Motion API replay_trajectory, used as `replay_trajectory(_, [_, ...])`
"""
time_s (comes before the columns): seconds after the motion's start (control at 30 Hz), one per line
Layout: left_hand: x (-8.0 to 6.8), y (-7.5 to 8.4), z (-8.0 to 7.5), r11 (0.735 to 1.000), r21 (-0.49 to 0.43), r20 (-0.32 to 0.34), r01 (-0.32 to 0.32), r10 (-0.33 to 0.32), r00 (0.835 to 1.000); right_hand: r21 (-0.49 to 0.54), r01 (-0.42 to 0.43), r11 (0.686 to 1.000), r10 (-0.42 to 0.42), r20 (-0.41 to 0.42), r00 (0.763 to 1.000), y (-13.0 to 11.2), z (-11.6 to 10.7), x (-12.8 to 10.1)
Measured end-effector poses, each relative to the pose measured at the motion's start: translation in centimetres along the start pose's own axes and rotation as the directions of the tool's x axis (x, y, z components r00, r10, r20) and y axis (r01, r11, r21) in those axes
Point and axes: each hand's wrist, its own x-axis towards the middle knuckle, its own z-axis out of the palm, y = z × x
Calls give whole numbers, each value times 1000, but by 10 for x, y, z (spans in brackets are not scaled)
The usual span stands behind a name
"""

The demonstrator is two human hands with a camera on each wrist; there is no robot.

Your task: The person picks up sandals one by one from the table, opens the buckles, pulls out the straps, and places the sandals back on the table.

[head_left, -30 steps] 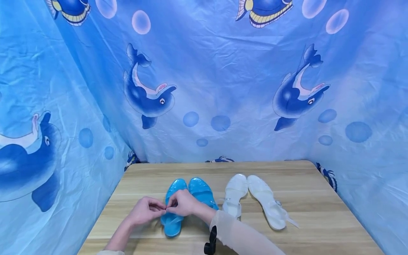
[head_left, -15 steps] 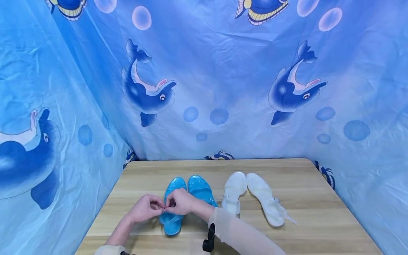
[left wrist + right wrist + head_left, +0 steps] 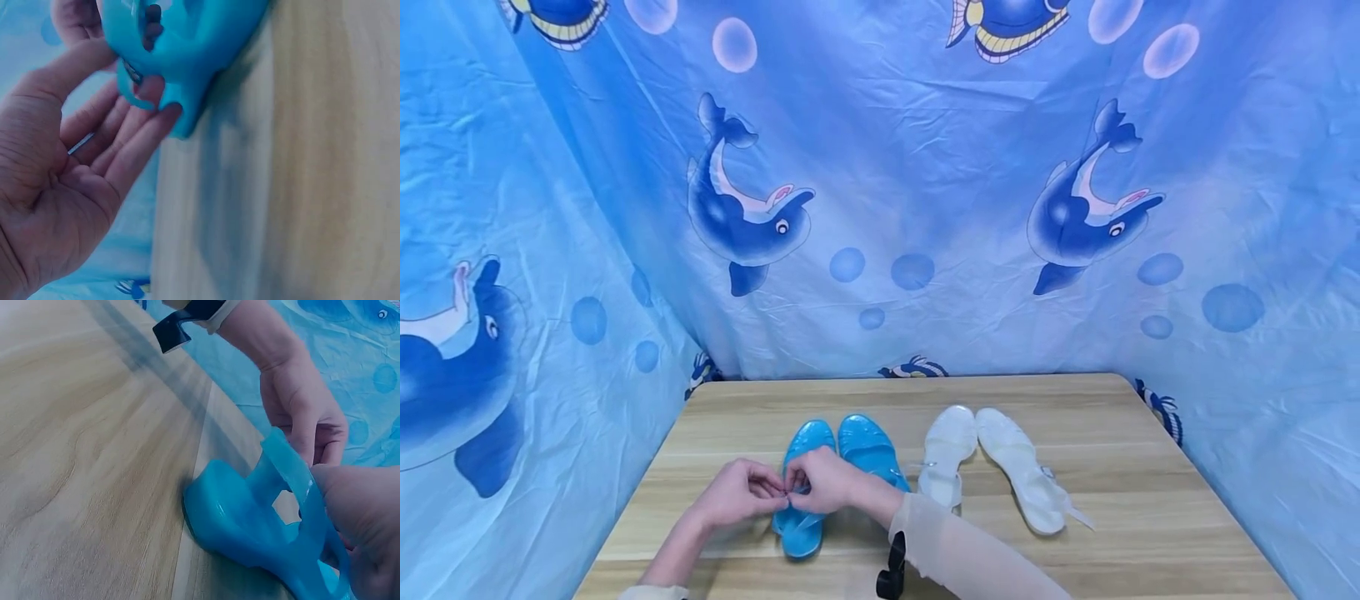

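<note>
A blue sandal (image 3: 801, 542) lies on the table under both hands, its ankle strap (image 3: 130, 94) and small metal buckle (image 3: 132, 71) showing in the left wrist view. My left hand (image 3: 735, 497) pinches the strap by the buckle between thumb and fingertips. From the other side my right hand (image 3: 826, 481) pinches the strap too, its fingertips meeting the left ones. In the right wrist view, the strap (image 3: 290, 469) rises in a loop above the heel (image 3: 215, 500). The right fingertips are partly hidden behind the strap there. Beside this sandal lies its blue mate (image 3: 868, 446), partly covered by the right forearm.
Two white sandals (image 3: 951, 437) (image 3: 1022, 467) lie to the right, the outer one with its strap loose. The wood-grain table (image 3: 1150, 517) is enclosed by a blue dolphin-print curtain (image 3: 887, 167). A black camera mount (image 3: 891, 571) hangs at the right wrist.
Both hands stay at the blue sandal's strap, with only small finger shifts. The head view has moved slightly.
</note>
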Motion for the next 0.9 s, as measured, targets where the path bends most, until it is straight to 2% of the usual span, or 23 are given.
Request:
replay_trajectory(0.17, [-2,11,-2,999,39,36,-9,7,999,96,-59,994,60,-4,998,2,2,0])
replay_trajectory(0.3, [-1,13,-3,997,72,59,-12,7,998,199,-118,973,116,22,993,3,3,-2])
replay_trajectory(0.47, [-2,12,-1,995,103,38,-13,9,999,310,-176,934,173,37,984,2,4,-4])
replay_trajectory(0.57, [-4,12,0,996,84,26,-6,4,1000,366,-219,905,222,36,974,0,4,-5])
replay_trajectory(0.63, [-5,12,0,998,66,18,-2,1,1000,378,-235,895,242,29,970,-2,4,-5])
replay_trajectory(0.7, [-6,13,1,998,55,6,-4,4,1000,361,-236,902,246,17,969,-3,3,-5])
replay_trajectory(0.9, [-5,11,1,999,52,-26,-13,14,1000,220,-195,956,200,-2,980,-7,-2,-4])
